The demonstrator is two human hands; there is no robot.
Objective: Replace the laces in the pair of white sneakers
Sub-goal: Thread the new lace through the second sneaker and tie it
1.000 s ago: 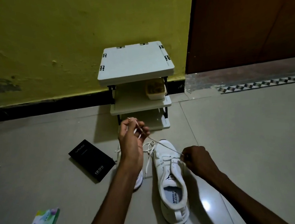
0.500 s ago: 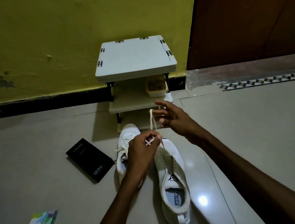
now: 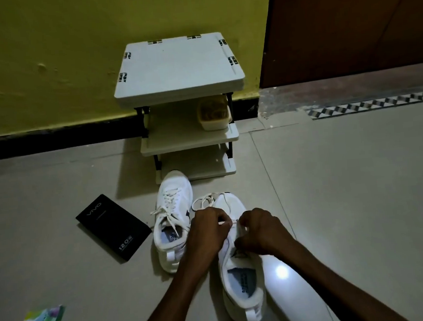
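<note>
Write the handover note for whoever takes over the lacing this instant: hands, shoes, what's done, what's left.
Left hand: pinches the white flat lace over the eyelets.
Right hand: pinches the same lace, close beside.
Nearer white sneaker: under both hands, on the floor; the lace's loose loop lies by its toe; no lace shows below the hands.
Farther white sneaker: beside it, laced, ends loose.
Done: lower eyelets, seemingly. Left: thread upward, tie; check the farther sneaker's lace.
</note>
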